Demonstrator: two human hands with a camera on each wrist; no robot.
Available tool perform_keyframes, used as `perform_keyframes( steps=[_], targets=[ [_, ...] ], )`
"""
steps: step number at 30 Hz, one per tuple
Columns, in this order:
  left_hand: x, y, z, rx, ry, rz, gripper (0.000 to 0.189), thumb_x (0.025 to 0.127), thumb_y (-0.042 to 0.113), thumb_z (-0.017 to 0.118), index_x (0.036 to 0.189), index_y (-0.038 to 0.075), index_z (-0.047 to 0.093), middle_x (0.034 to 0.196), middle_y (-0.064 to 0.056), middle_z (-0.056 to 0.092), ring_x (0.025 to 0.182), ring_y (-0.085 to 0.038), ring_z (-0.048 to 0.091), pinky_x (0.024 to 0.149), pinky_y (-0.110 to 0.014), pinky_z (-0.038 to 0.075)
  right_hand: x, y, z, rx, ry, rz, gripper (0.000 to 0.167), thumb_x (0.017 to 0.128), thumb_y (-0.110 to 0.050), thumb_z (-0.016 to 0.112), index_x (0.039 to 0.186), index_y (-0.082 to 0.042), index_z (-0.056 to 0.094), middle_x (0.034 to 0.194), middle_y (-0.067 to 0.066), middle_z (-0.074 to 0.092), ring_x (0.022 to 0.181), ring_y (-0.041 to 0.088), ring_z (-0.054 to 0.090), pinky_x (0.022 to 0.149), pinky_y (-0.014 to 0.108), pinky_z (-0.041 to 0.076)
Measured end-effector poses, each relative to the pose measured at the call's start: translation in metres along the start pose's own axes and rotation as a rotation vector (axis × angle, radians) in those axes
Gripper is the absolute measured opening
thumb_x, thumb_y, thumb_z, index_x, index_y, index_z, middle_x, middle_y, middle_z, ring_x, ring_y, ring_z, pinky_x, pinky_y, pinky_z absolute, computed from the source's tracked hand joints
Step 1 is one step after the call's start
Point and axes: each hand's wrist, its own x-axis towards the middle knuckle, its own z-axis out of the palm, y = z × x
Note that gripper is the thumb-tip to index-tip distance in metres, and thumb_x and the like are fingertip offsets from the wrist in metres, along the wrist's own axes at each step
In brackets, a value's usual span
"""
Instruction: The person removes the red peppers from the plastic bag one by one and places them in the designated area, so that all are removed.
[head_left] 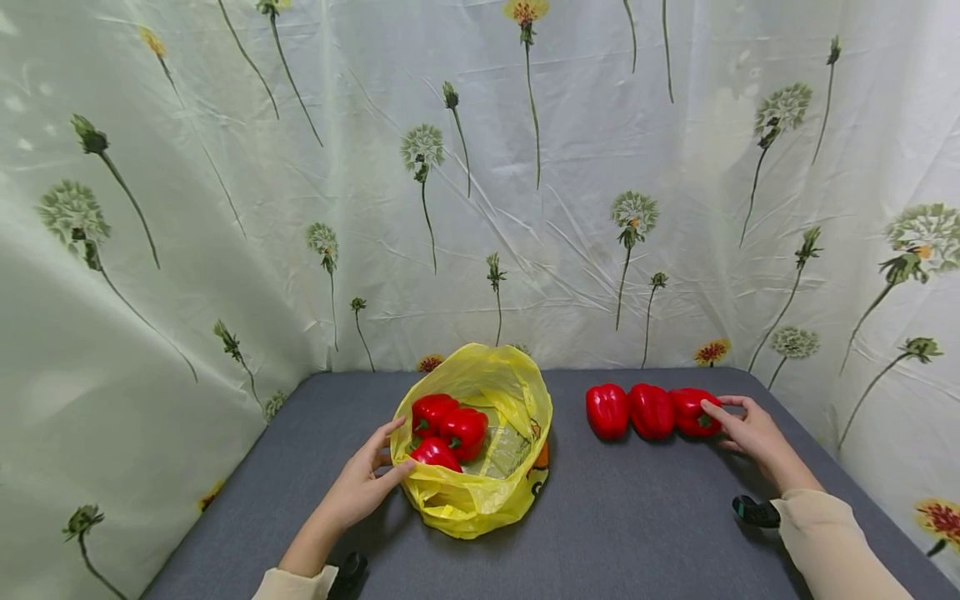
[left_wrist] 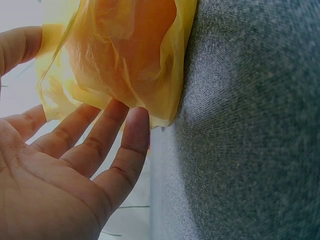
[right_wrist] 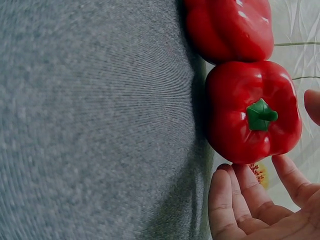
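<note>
Left hand (head_left: 360, 485): fingers spread, fingertips against left side of yellow plastic bag (head_left: 476, 504), mid-desk (head_left: 630, 525) toward far edge, three red bell peppers (head_left: 463, 429) inside. Right hand (head_left: 759, 433): fingers loosely spread, fingertips at rightmost red pepper (head_left: 686, 410), by far right corner, in line with two more peppers (head_left: 651, 412).

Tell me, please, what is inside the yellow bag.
Inside the yellow bag, three red peppers lie together, toward the left hand. The bag's front rim covers part of the nearest pepper; whatever may lie beneath the peppers cannot be seen.
</note>
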Motion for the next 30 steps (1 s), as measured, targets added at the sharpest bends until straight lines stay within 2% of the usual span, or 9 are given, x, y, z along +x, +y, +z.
perform_keyframes(
  steps=[2,5,9,13,15,17,21,24,30],
  targets=[
    [0.000,0.000,0.000,-0.006,-0.001,-0.001,0.072,0.104,0.032,0.074,0.166,0.020,0.039,0.161,-0.022,0.050,0.125,-0.034,0.069,0.099,-0.055,0.058,0.000,0.000,0.000,-0.007,0.005,0.000,0.085,0.111,-0.055,0.048,0.157,0.014,0.026,0.114,0.020,0.059,0.096,0.015,0.063,0.076,0.026,0.060],
    [0.000,-0.001,0.000,-0.014,-0.005,-0.002,0.072,0.104,0.032,0.074,0.166,0.020,0.039,0.161,-0.022,0.050,0.124,-0.033,0.070,0.099,-0.054,0.059,0.000,0.000,-0.001,-0.017,0.014,-0.003,0.084,0.111,-0.054,0.048,0.156,0.014,0.027,0.117,0.026,0.060,0.104,0.028,0.068,0.077,0.028,0.060],
    [-0.001,-0.001,0.000,-0.021,-0.008,-0.004,0.073,0.104,0.031,0.074,0.166,0.020,0.039,0.161,-0.022,0.050,0.123,-0.033,0.070,0.097,-0.052,0.059,0.000,-0.002,-0.001,-0.031,0.047,-0.011,0.084,0.111,-0.055,0.047,0.156,0.013,0.029,0.129,0.036,0.057,0.120,0.046,0.063,0.076,0.028,0.058],
    [-0.001,-0.001,0.000,-0.022,-0.009,-0.003,0.072,0.104,0.031,0.074,0.166,0.020,0.038,0.161,-0.022,0.050,0.124,-0.033,0.070,0.097,-0.052,0.059,0.000,-0.007,-0.001,-0.009,0.094,-0.017,0.084,0.110,-0.057,0.047,0.156,0.011,0.032,0.142,0.041,0.052,0.123,0.049,0.060,0.075,0.027,0.055],
    [0.000,-0.001,0.000,-0.020,-0.010,-0.001,0.072,0.104,0.031,0.074,0.166,0.020,0.038,0.162,-0.022,0.049,0.125,-0.034,0.069,0.098,-0.053,0.059,-0.001,-0.010,-0.001,0.009,0.116,-0.024,0.083,0.109,-0.058,0.048,0.156,0.009,0.034,0.141,0.038,0.054,0.116,0.041,0.063,0.075,0.027,0.055],
    [0.000,-0.001,-0.001,-0.013,-0.010,-0.001,0.072,0.104,0.032,0.074,0.166,0.020,0.038,0.164,-0.021,0.048,0.125,-0.034,0.069,0.098,-0.054,0.059,-0.002,-0.012,-0.001,0.028,0.142,-0.034,0.082,0.109,-0.059,0.050,0.156,0.007,0.036,0.135,0.031,0.059,0.105,0.025,0.066,0.075,0.028,0.055],
    [0.000,0.000,-0.001,-0.001,-0.003,0.002,0.072,0.104,0.032,0.074,0.166,0.020,0.039,0.164,-0.022,0.047,0.126,-0.035,0.069,0.100,-0.055,0.058,-0.002,-0.019,0.001,0.045,0.194,-0.053,0.079,0.108,-0.060,0.052,0.154,0.003,0.041,0.136,0.024,0.060,0.093,0.002,0.057,0.076,0.026,0.055],
    [0.000,0.000,0.000,0.006,0.003,0.007,0.072,0.104,0.032,0.074,0.166,0.020,0.039,0.163,-0.023,0.048,0.126,-0.036,0.068,0.101,-0.056,0.057,-0.002,-0.027,0.004,0.056,0.223,-0.061,0.076,0.108,-0.059,0.052,0.153,0.002,0.043,0.145,0.028,0.056,0.094,0.000,0.055,0.075,0.022,0.054],
    [-0.001,0.001,0.000,0.001,0.000,0.007,0.073,0.104,0.032,0.074,0.166,0.020,0.039,0.162,-0.024,0.048,0.126,-0.035,0.069,0.100,-0.056,0.058,-0.002,-0.044,0.011,0.082,0.239,-0.112,0.069,0.109,-0.052,0.055,0.152,0.002,0.046,0.129,0.015,0.065,0.085,-0.009,0.056,0.073,0.021,0.055]
  ],
)
